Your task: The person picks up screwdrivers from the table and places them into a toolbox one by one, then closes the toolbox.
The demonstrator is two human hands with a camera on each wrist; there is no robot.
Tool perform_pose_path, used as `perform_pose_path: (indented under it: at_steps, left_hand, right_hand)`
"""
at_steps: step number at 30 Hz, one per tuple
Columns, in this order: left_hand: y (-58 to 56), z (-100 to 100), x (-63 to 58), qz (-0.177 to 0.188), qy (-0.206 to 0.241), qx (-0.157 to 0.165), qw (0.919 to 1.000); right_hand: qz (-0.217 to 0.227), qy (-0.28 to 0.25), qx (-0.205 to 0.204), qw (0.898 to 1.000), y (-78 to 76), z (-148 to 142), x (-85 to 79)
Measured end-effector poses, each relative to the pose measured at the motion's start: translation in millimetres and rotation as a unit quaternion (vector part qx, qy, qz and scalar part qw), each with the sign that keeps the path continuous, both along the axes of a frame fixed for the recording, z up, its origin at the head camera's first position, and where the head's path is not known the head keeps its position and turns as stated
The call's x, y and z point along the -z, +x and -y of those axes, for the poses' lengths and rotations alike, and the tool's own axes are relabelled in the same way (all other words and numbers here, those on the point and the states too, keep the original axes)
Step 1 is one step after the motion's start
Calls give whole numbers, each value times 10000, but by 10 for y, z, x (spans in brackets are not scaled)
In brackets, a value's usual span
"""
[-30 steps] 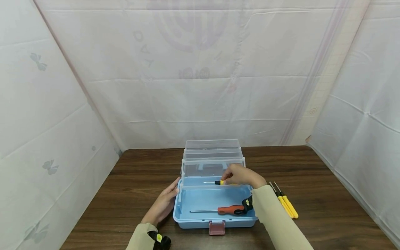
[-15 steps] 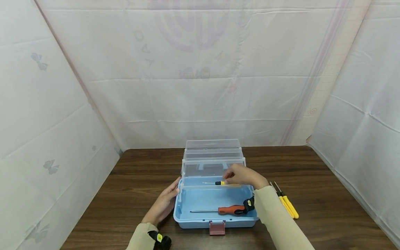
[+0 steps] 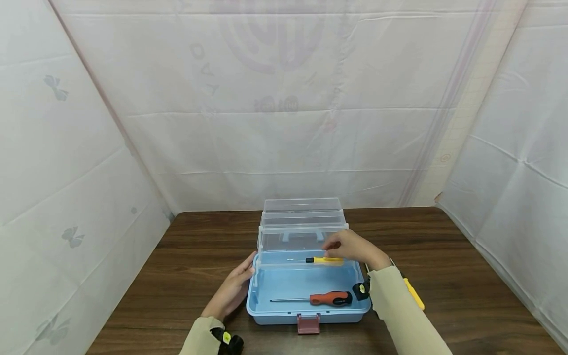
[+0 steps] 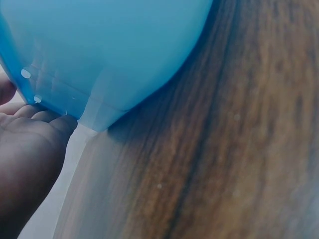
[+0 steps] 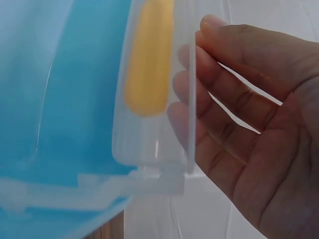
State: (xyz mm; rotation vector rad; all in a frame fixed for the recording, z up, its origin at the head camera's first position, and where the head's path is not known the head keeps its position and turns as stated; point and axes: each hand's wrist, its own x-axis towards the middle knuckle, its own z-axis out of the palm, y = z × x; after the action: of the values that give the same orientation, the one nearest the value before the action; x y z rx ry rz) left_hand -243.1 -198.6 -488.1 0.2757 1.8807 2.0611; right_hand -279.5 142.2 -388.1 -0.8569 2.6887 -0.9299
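Observation:
A light-blue toolbox stands with its clear trays folded up at the back. In its lower clear tray lies a yellow-handled screwdriver, its shaft pointing left; the handle shows through the tray wall in the right wrist view. My right hand hovers just behind that handle, its loosely bent fingers apart from it. An orange-and-black screwdriver lies on the box floor near the front. My left hand rests against the box's left side, fingers fairly straight; in the left wrist view its fingertips touch the blue wall.
Right of the box, a yellow screwdriver lies on the wooden table, partly behind my right sleeve. A pink latch hangs open at the box front. White sheeting encloses the table's back and sides.
My right hand has let go of the yellow screwdriver, leaving it in the clear tray, and moved slightly right and up. Its sleeve now covers more of the screwdrivers on the table. The left hand stays put.

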Motion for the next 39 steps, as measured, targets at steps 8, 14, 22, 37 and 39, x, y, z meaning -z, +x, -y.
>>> perform_pose_path:
  at_steps: [8,14,22,37,39]
  left_hand:
    - [7,1,-7,14,32,-8,10000]
    - [13,-2,-12,28,70,-11,10000]
    - [19,-5,-21,80,42,-93,9999]
    - [14,-6,-25,101,54,-69,9999]
    - [13,-7,-23,96,63,-56,9999]
  right_hand:
    - [-88,-84,280,9995,67,-157,-58]
    - [30,-60,721,9974,107,-316,-91]
    - [-36,-87,1263,9919,179,-569,-59]
    - [139,40,1631,9865,352,-1078,124]
    - [176,93,1751,9844,369,-1115,147]
